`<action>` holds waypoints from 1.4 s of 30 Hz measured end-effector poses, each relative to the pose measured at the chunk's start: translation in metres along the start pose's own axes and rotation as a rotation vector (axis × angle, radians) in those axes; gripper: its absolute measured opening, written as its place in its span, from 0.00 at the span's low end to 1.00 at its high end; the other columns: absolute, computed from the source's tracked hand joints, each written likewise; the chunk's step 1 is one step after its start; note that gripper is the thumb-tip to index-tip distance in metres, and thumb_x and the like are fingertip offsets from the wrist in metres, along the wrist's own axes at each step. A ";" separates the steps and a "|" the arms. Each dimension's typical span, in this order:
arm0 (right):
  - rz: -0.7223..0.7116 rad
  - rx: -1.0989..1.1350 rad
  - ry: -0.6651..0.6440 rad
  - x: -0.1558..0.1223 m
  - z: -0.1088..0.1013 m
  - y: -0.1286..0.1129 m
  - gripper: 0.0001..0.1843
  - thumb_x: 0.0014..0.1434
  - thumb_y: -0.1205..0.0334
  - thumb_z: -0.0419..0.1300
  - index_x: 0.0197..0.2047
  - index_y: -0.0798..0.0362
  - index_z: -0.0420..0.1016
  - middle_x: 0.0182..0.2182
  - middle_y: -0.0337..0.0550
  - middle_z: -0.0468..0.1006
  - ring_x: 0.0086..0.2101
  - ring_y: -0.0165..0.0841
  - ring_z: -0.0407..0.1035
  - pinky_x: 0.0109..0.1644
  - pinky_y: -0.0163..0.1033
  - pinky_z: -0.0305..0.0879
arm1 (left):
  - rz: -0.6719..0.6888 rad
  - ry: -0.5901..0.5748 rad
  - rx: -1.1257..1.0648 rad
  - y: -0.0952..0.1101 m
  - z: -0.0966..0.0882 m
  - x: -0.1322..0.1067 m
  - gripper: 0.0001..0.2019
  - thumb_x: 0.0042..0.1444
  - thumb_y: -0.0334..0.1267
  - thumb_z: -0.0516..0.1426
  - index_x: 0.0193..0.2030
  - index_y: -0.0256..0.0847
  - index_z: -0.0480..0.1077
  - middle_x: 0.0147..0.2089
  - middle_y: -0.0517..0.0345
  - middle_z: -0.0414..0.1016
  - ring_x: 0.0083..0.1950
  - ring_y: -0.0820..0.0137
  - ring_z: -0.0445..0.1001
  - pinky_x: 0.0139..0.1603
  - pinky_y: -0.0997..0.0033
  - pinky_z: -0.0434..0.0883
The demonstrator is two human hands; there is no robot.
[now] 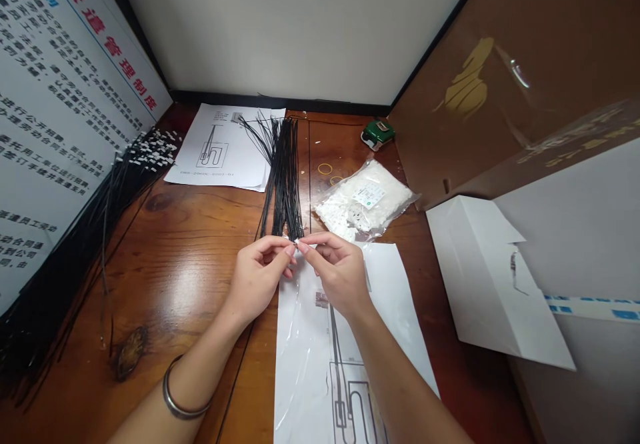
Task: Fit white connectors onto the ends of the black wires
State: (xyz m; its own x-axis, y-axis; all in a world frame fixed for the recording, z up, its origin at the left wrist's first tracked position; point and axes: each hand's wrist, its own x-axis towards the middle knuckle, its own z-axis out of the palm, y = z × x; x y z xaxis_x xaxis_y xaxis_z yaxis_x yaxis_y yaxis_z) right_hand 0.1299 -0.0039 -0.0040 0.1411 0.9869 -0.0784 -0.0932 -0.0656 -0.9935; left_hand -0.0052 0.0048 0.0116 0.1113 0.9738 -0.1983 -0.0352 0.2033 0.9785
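My left hand [260, 272] and my right hand [335, 267] meet fingertip to fingertip over the wooden table [190, 244]. Both pinch a small white piece [296, 242] at the near end of a black wire; which wire it belongs to is hard to tell. A bundle of loose black wires [285, 177] lies just beyond the hands, running toward the wall. Under my right hand lies a drawing sheet in a clear sleeve [345, 337]. A metal bangle [181, 401] sits on my left wrist.
A clear bag of small white parts [367, 199] lies right of the bundle. Another drawing sheet [220, 147] lies at the back. Wires with white ends [125, 177] lean at the left by a printed board [50, 97]. A green tape dispenser [377, 134] and white box [490, 284] are on the right.
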 end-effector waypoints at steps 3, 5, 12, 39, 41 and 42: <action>0.011 -0.010 0.002 0.000 0.000 0.000 0.07 0.50 0.60 0.65 0.29 0.54 0.77 0.25 0.40 0.76 0.20 0.24 0.61 0.21 0.33 0.53 | -0.006 0.003 0.002 0.000 0.000 0.000 0.08 0.50 0.39 0.62 0.31 0.36 0.74 0.26 0.59 0.74 0.24 0.75 0.71 0.27 0.74 0.70; 0.018 -0.028 0.007 0.000 0.000 0.000 0.07 0.50 0.59 0.65 0.29 0.54 0.77 0.24 0.39 0.75 0.19 0.24 0.59 0.20 0.33 0.52 | -0.008 -0.002 0.003 -0.001 0.000 0.000 0.08 0.50 0.39 0.62 0.31 0.36 0.74 0.26 0.59 0.74 0.24 0.74 0.71 0.27 0.75 0.70; -0.010 -0.069 0.004 -0.001 0.001 0.003 0.07 0.52 0.59 0.64 0.30 0.54 0.75 0.24 0.40 0.75 0.20 0.25 0.61 0.20 0.33 0.52 | -0.013 -0.003 0.025 -0.001 0.000 0.001 0.08 0.50 0.40 0.62 0.30 0.36 0.73 0.26 0.59 0.74 0.24 0.75 0.71 0.27 0.75 0.69; -0.135 -0.209 0.018 -0.002 0.000 0.009 0.04 0.54 0.62 0.62 0.30 0.53 0.75 0.30 0.42 0.76 0.22 0.26 0.62 0.24 0.35 0.57 | -0.004 0.002 0.040 0.000 0.000 0.000 0.08 0.51 0.40 0.62 0.29 0.37 0.73 0.27 0.60 0.74 0.24 0.75 0.70 0.27 0.75 0.70; -0.129 -0.205 0.016 -0.002 0.001 0.008 0.04 0.54 0.62 0.62 0.31 0.53 0.75 0.30 0.42 0.76 0.21 0.26 0.61 0.23 0.35 0.56 | 0.000 -0.001 0.035 0.000 0.000 0.000 0.08 0.51 0.40 0.62 0.29 0.37 0.73 0.27 0.60 0.74 0.24 0.76 0.70 0.28 0.75 0.70; -0.135 -0.209 0.018 -0.002 0.001 0.008 0.04 0.54 0.62 0.62 0.31 0.53 0.75 0.30 0.42 0.76 0.21 0.25 0.60 0.23 0.35 0.56 | 0.001 -0.002 0.034 -0.001 0.000 0.000 0.08 0.52 0.40 0.62 0.29 0.37 0.72 0.28 0.60 0.74 0.24 0.76 0.70 0.28 0.75 0.70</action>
State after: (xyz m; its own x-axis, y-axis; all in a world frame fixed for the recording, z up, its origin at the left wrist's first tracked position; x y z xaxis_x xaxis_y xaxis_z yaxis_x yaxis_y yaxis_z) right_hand 0.1279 -0.0063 -0.0121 0.1564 0.9861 0.0564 0.1332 0.0355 -0.9905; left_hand -0.0049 0.0044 0.0109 0.1130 0.9737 -0.1976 -0.0018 0.1991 0.9800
